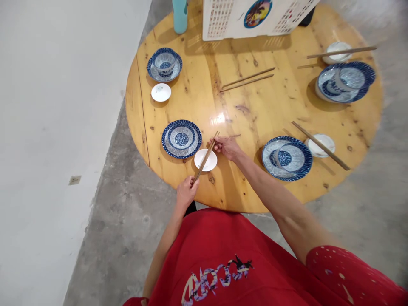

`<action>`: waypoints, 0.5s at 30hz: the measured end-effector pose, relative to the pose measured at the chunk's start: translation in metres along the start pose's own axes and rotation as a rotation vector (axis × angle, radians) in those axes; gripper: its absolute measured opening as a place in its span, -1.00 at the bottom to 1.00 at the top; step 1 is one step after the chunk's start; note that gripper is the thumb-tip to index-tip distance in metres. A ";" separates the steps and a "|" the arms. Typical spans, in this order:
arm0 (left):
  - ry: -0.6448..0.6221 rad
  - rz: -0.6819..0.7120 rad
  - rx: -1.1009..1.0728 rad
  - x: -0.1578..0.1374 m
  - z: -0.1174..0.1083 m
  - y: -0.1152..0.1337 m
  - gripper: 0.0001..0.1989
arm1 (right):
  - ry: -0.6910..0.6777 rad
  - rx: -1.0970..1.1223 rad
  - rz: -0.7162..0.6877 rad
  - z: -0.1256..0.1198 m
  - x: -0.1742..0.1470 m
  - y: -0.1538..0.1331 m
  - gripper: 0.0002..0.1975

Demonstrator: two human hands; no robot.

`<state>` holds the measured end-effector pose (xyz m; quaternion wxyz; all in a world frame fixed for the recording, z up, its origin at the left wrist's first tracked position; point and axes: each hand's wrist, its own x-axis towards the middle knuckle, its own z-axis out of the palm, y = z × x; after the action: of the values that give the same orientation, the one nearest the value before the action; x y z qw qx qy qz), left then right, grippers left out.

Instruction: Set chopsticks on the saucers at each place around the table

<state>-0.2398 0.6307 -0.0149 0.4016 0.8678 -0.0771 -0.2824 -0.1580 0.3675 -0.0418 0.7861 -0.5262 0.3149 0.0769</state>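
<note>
A pair of brown chopsticks slants across a small white saucer near the table's front edge. My left hand is closed around their lower end. At the upper end, the fingers of my right hand are closed on the chopsticks. Just left of the saucer stands a blue-and-white bowl on a matching patterned plate. Whether the chopsticks touch the saucer's rim I cannot tell.
On the round wooden table lie two loose chopsticks. Other bowl-and-plate sets stand at the right front, far right and back left. At the back are a white plastic basket and a light-blue bottle.
</note>
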 end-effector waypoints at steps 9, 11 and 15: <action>0.005 0.049 0.096 0.001 0.001 0.003 -0.84 | -0.013 -0.032 -0.020 -0.001 0.000 0.000 -0.80; 0.009 0.062 0.104 0.001 0.001 0.002 -0.84 | -0.011 -0.040 -0.017 -0.002 0.001 0.000 -0.78; 0.022 0.081 0.098 0.003 0.003 -0.003 -0.82 | -0.005 -0.074 -0.011 0.000 0.002 -0.001 -0.73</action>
<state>-0.2391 0.6301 -0.0202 0.3703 0.8856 -0.1215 -0.2525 -0.1557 0.3670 -0.0427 0.7673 -0.5566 0.3068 0.0857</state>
